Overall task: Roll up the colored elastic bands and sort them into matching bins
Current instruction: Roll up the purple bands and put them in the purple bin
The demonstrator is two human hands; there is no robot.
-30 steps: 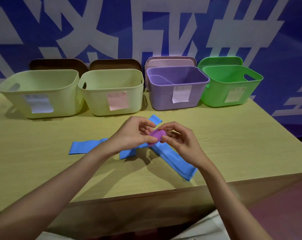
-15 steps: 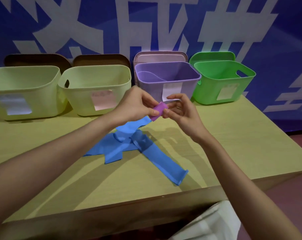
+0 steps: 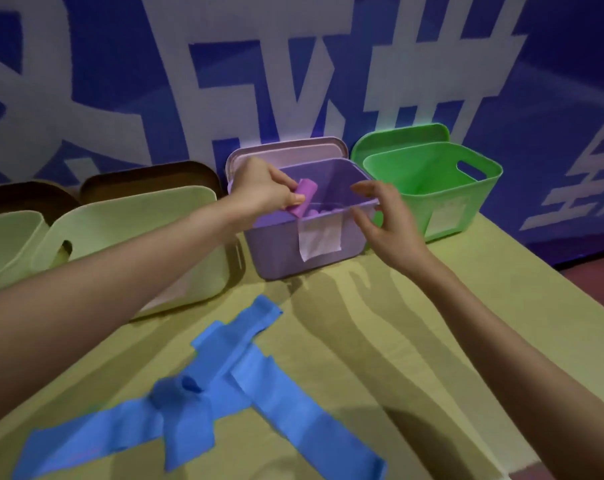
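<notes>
So the person's left hand (image 3: 264, 190) was reaching out over the purple bin (image 3: 307, 244), fingers and thumb pinched round a rolled-up purple band (image 3: 303, 197). That roll was hanging just above the bin's opening, tilted, not touching the rim as far as I could tell. Down inside the bin I could make out something lumpy and purple, too blurry to say more.

Right hand (image 3: 380, 220) was floating by the bin's front right corner, fingers spread and loosely bent, holding nothing. Couldn't say whether it actually touched the rim or not.

The purple bin had a white paper label (image 3: 319, 239) stuck on its front, and a pale lid (image 3: 286, 152) propped behind it against the blue wall (image 3: 120, 81) with the big white characters. Green bin (image 3: 432, 188) sat just to its right, also labelled, and two pale yellow-green bins (image 3: 134, 244) stood to the left with brown lids behind them.

On the yellowish table (image 3: 380, 323), closer to me, a few blue bands (image 3: 231, 386) lay flat and unrolled, crossing over each other in a messy pile, well apart from both hands.
</notes>
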